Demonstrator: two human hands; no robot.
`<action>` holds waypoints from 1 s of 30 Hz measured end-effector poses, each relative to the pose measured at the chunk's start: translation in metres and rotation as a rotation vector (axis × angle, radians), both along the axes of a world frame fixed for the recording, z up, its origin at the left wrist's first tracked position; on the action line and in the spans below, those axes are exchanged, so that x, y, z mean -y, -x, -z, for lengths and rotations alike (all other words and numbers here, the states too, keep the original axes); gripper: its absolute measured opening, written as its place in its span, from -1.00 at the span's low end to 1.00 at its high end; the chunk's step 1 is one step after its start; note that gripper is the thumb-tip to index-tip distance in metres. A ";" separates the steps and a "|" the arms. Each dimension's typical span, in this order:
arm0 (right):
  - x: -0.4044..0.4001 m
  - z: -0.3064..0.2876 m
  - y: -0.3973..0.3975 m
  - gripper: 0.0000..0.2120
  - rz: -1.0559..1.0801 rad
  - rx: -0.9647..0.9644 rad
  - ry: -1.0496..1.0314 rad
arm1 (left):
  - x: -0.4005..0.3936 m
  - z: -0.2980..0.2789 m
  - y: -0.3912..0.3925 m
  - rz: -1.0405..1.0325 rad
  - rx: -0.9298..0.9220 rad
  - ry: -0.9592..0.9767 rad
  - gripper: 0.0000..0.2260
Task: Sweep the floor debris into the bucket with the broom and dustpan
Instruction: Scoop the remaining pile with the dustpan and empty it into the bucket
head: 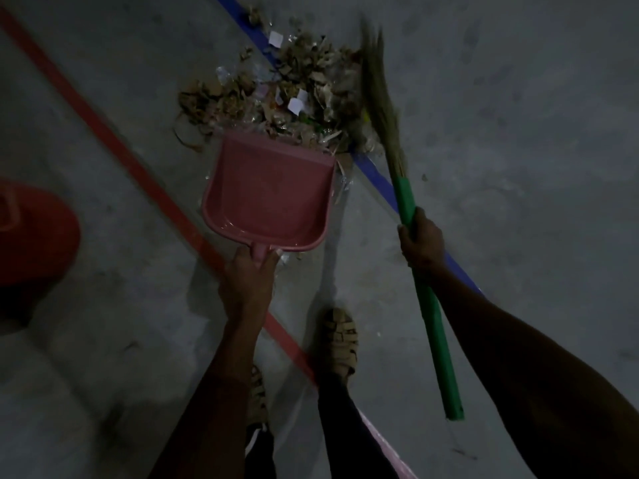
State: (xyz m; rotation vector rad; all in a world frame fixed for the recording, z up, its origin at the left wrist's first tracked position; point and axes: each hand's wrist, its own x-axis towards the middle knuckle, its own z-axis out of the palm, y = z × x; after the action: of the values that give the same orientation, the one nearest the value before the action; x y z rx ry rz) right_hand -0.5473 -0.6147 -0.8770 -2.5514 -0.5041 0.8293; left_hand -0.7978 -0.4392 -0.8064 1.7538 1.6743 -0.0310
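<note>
A pink dustpan (268, 195) lies on the grey floor, its front lip against a pile of debris (276, 95) made of brown scraps, paper bits and clear wrappers. My left hand (247, 285) grips the dustpan's short handle. My right hand (420, 242) grips the green handle of a broom (430, 305). The broom's straw bristles (378, 95) stand at the right edge of the pile and look blurred. The dustpan's inside holds nothing visible. A red bucket (31, 247) sits at the left edge, partly cut off.
A red floor line (114, 140) runs diagonally under the dustpan handle, and a blue floor line (377, 174) crosses under the debris. My two sandalled feet (340, 340) stand below the dustpan. Bare concrete spreads to the right of the broom.
</note>
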 end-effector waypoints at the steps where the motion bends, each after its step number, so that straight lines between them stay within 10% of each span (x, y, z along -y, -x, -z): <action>1: 0.001 -0.002 -0.003 -0.69 -0.014 0.025 -0.008 | 0.003 0.001 -0.001 0.008 -0.009 0.001 -0.58; 30: -0.072 0.043 0.108 -0.54 -0.081 0.207 0.046 | 0.088 0.083 0.173 0.031 -0.188 0.116 -0.54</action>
State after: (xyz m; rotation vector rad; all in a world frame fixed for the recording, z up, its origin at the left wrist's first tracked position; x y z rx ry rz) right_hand -0.6548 -0.5426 -0.9199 -2.6903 -0.6633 0.6130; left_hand -0.9707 -0.5272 -0.8893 1.7334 1.7399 -0.3101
